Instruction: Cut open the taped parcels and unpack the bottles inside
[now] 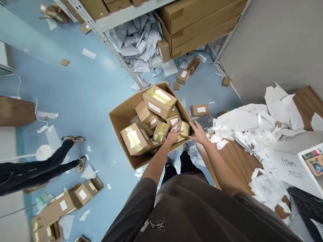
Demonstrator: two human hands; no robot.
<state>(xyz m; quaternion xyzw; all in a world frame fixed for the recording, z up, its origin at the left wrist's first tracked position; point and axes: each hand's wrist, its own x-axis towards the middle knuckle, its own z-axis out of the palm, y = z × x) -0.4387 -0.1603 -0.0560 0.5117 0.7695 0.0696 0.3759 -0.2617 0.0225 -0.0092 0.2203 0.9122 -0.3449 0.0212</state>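
A large open cardboard carton point(124, 112) stands in front of me, loaded with several taped small boxes. My left hand point(174, 135) reaches over its near edge, fingers stretched out against a small taped box point(185, 128) in the right corner. Just outside the right rim is my right hand point(198, 133), fingers spread, its fingertips close to or touching the carton's edge. A bigger labelled box point(159, 101) lies on top at the far end, and another taped box point(136, 138) sits tilted at the left. The lower boxes are partly hidden.
A metal shelf point(126, 16) with cartons and a heap of white bags point(137, 40) stands ahead. Torn paper point(252, 124) covers a wooden table point(230, 161) at right. Flattened boxes point(65, 203) and another person's legs point(58, 159) are at left. Small boxes point(200, 110) lie on the floor.
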